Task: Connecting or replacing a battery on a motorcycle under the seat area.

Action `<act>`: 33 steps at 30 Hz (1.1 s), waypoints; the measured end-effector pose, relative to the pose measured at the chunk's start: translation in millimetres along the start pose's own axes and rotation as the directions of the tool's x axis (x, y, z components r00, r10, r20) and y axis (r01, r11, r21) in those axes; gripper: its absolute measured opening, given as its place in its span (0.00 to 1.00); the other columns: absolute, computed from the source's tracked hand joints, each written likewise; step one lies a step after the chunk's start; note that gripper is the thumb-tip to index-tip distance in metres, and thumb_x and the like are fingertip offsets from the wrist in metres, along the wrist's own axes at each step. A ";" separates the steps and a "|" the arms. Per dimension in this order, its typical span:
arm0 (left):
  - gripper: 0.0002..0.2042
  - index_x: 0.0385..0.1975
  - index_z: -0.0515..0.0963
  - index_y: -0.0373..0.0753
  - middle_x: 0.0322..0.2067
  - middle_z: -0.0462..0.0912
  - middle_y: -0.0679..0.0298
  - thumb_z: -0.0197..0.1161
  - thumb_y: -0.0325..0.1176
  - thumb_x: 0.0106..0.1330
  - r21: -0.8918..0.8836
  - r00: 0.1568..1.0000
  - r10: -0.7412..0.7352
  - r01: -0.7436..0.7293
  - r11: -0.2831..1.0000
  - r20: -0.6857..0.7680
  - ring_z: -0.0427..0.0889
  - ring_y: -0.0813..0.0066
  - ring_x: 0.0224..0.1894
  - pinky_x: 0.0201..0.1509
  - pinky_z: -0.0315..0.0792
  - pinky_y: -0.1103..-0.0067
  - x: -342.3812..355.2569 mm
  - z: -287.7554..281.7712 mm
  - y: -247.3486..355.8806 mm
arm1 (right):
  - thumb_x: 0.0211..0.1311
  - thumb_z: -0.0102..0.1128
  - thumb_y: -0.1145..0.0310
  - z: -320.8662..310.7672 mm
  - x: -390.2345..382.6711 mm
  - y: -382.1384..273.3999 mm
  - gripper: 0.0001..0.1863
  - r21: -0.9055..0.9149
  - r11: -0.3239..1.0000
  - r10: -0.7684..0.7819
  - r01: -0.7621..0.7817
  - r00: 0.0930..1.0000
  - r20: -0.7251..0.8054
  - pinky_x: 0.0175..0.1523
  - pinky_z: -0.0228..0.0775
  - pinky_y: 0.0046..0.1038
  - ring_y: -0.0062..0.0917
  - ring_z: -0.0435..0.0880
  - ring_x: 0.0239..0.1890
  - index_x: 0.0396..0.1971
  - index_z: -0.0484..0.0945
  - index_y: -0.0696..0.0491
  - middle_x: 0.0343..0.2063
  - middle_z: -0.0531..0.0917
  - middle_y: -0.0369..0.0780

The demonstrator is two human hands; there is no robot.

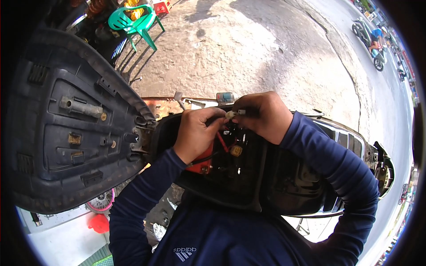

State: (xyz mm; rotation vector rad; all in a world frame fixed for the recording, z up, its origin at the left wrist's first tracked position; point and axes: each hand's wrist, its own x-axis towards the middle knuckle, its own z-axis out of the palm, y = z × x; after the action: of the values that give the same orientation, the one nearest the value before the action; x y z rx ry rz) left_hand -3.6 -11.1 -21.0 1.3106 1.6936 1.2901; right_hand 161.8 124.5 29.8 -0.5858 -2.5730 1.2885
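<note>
My left hand (196,132) and my right hand (267,116) meet over the open compartment of a motorbike, their fingers closed in a pinch. Between the fingertips is a small whitish wire connector (230,115), gripped from both sides. A short pale end pokes out by my right fingers; whether it is a separate piece, I cannot tell. Below the hands, red wires (222,142) run down into the compartment. A yellowish plug (236,151) hangs there, and a red battery (203,165) sits on the left, partly hidden by my left hand.
The tipped-up black seat (49,133) fills the left side. Beyond the compartment stand a small can (225,96) and a metal-headed tool (179,98). A green plastic chair (138,25) is on the concrete at the far left. Riders on a motorbike (373,42) pass on the road.
</note>
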 end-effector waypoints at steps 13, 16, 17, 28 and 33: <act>0.08 0.37 0.83 0.30 0.29 0.87 0.55 0.63 0.18 0.59 0.106 0.998 0.055 -0.057 0.993 0.015 0.88 0.73 0.32 0.38 0.79 0.79 -1.9 -4.6 -0.7 | 0.46 0.68 0.79 10.9 4.5 7.9 0.12 -0.035 0.918 -0.395 0.394 0.918 -0.028 0.38 0.75 0.37 0.43 0.83 0.34 0.33 0.80 0.57 0.29 0.80 0.46; 0.08 0.38 0.82 0.30 0.29 0.87 0.56 0.62 0.17 0.60 0.137 0.995 0.101 -0.103 0.985 0.019 0.87 0.73 0.32 0.38 0.78 0.79 -1.1 -3.2 -0.7 | 0.46 0.68 0.78 11.2 3.1 5.8 0.11 -0.006 0.926 -0.378 0.378 0.925 -0.023 0.38 0.74 0.38 0.45 0.82 0.33 0.33 0.79 0.58 0.29 0.80 0.47; 0.09 0.39 0.82 0.30 0.29 0.86 0.56 0.62 0.17 0.60 0.135 0.994 0.107 -0.107 0.985 0.009 0.87 0.73 0.32 0.38 0.78 0.79 -1.4 -2.6 -0.7 | 0.46 0.68 0.78 11.0 2.5 6.0 0.11 -0.005 0.928 -0.373 0.373 0.927 -0.029 0.38 0.74 0.38 0.45 0.82 0.33 0.33 0.79 0.58 0.29 0.80 0.47; 0.09 0.38 0.82 0.32 0.30 0.86 0.54 0.64 0.19 0.58 0.250 0.995 0.089 -0.095 0.963 0.037 0.88 0.65 0.33 0.39 0.78 0.76 -0.2 -8.9 5.7 | 0.48 0.67 0.75 4.3 3.3 1.5 0.14 -0.002 0.952 -0.307 0.307 0.950 0.051 0.45 0.76 0.41 0.48 0.83 0.39 0.38 0.80 0.59 0.31 0.82 0.50; 0.07 0.36 0.80 0.31 0.31 0.84 0.53 0.63 0.17 0.58 0.239 0.986 0.157 -0.167 0.957 0.059 0.86 0.61 0.34 0.38 0.77 0.74 -1.1 -6.3 7.6 | 0.47 0.67 0.76 3.5 1.8 -0.6 0.17 -0.002 0.949 -0.316 0.316 0.946 0.068 0.47 0.76 0.40 0.48 0.83 0.40 0.41 0.81 0.58 0.33 0.83 0.51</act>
State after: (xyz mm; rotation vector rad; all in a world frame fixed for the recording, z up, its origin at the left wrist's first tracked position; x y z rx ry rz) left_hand -6.4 -13.9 -11.9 1.6365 1.7906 1.1638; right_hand 158.8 122.4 28.2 -0.1220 -2.5930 1.1993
